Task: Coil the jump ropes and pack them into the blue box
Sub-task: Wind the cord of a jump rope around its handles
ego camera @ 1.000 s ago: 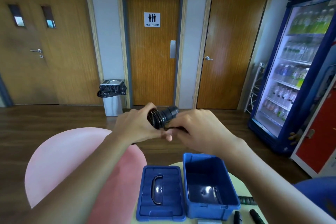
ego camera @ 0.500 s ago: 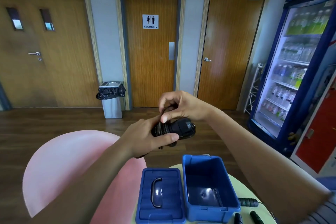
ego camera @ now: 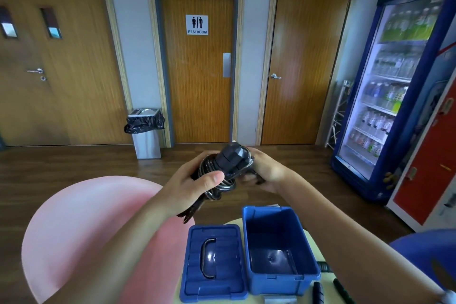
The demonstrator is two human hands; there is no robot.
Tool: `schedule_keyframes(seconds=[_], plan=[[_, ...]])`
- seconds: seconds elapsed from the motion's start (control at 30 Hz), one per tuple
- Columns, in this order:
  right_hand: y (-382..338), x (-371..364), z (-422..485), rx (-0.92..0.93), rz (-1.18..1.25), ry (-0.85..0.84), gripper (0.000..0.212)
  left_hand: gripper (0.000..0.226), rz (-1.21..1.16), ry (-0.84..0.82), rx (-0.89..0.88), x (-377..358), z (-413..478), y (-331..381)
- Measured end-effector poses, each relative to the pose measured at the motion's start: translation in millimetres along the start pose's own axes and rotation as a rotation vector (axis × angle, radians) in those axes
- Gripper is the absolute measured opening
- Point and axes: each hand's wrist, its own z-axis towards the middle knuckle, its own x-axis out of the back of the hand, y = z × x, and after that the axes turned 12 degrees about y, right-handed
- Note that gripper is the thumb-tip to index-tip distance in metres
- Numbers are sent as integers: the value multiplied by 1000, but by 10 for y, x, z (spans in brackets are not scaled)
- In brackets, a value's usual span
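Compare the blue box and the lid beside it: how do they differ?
The blue box is deep and stands open-topped; the lid is a flat panel. The lid carries a dark curved handle; the blue box shows none. The lid lies left of the blue box. Both are the same blue plastic, side by side.

Box (ego camera: 276,284) — blue (lid (ego camera: 229,254) too), black rope (ego camera: 228,166)

Soft indoor light; fridge (ego camera: 394,81) glowing bright, right of the right hand (ego camera: 266,173); glare in the blue box (ego camera: 261,229) below; doorframes (ego camera: 151,57) bowing, slightly blurred.
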Motion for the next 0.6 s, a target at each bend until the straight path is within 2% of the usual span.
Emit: schedule_keyframes(seconds=[0.07, 0.17, 0.3, 0.47, 0.53, 0.6], plan=[[-40, -9, -73, -22, 48, 19, 36, 50, -40, 32, 48, 5, -5, -41], [-45, 9, -188, 21, 18, 102, 38, 65, -29, 66, 116, 34, -1, -140], [73, -4, -242, 151, -187, 411, 37, 39, -69, 124, 179, -22, -9, -238], [156, -33, -249, 213, -86, 647, 34, 29, -112, 131, 223, -117, -30, -230], [172, -52, -274, 248, -128, 707, 35, 36, -133, 142, 235, -152, -29, -217], [178, -59, -299, 264, -103, 736, 34, 55, -142, 152, 250, -173, -29, -239]])
